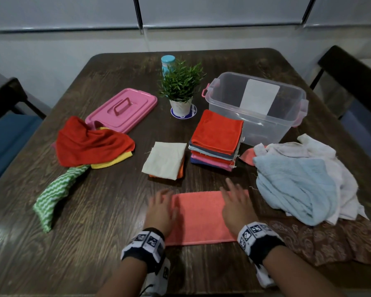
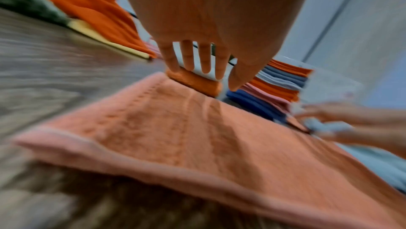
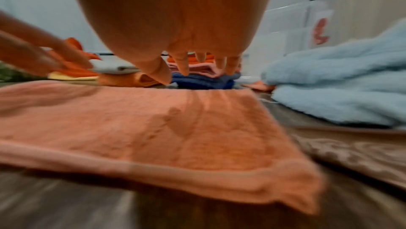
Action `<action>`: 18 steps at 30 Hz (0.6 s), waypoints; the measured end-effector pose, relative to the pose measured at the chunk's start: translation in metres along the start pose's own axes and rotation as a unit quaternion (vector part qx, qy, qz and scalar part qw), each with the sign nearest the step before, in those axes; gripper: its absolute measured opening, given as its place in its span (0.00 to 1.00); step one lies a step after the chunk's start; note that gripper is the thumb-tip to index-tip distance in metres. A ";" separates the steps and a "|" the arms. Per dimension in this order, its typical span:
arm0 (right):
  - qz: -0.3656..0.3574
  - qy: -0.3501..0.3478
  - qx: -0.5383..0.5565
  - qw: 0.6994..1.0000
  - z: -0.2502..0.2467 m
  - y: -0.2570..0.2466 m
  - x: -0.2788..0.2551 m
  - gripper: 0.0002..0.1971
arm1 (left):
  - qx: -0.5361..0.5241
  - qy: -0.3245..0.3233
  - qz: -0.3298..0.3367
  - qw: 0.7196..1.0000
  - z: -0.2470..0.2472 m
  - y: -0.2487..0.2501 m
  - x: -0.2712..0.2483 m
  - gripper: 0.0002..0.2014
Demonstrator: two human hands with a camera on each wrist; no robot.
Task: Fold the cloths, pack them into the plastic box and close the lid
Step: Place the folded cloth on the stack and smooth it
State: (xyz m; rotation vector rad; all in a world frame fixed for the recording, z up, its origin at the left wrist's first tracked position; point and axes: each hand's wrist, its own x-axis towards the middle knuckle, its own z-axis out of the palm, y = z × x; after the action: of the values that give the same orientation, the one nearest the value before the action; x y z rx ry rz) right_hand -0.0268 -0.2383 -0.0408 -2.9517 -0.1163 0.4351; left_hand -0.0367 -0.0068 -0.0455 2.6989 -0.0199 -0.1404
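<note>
Both hands are lying flat over a salmon-pink towel (image 1: 198, 217) spread at the near edge of the dark wooden counter (image 1: 94, 211). The left hand (image 1: 162, 207) is covering the towel's left end and the right hand (image 1: 237, 207) its right end, fingers straight and spread, gripping nothing. Judging by that pose, they are smoothing the cloth so the next fold comes out square; the motion blur leaves it unclear whether the palms are pressing or skimming just above.

The towel is sitting close to the body, probably because that is the bare working patch. Beyond it, a cream folded cloth (image 1: 165, 159) is resting on an orange one, and beside that a taller stack of folded cloths (image 1: 216, 140), red on top, is standing just in front of the clear plastic box (image 1: 287, 121), likely staged for a short transfer. The box is standing open, and its pink lid (image 1: 124, 109) is lying well apart on the left, partly under a loose red cloth (image 1: 92, 144).

Unfolded heaps are waiting on both sides: red, yellow and green-striped at left, a pale blue towel (image 1: 296, 187) and white ones at right. Much folding remains.
</note>
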 end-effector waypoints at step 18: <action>-0.014 -0.178 -0.039 0.983 0.026 0.018 -0.013 0.60 | 0.125 -0.197 -0.001 0.972 0.043 -0.005 -0.013 0.62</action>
State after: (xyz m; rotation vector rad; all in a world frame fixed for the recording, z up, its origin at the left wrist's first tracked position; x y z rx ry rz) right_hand -0.0458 -0.2538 -0.0645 -2.9101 -0.2210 0.9700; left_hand -0.0542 -0.0203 -0.0846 2.8713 -0.1638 -0.7177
